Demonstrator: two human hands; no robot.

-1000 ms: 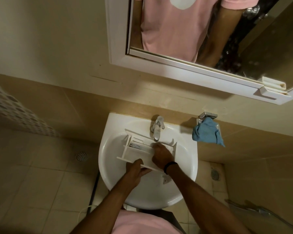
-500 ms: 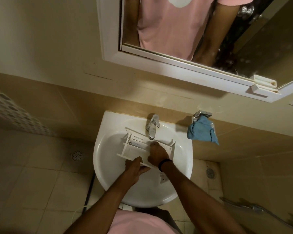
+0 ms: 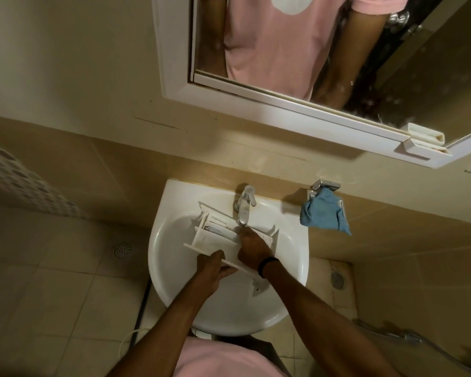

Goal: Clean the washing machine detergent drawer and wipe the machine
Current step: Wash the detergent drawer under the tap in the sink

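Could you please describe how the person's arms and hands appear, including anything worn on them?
Both forearms are bare, with no gloves on the left hand or the right hand. A narrow black band circles the right wrist. Short pink sleeves, matching the pink shirt, show only in the mirror.

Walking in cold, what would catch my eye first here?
Two bare hands working a white detergent drawer in the white sink: the left hand grips its near edge, the right hand reaches inside, just below the chrome tap. A blue cloth hangs on the wall to the right.
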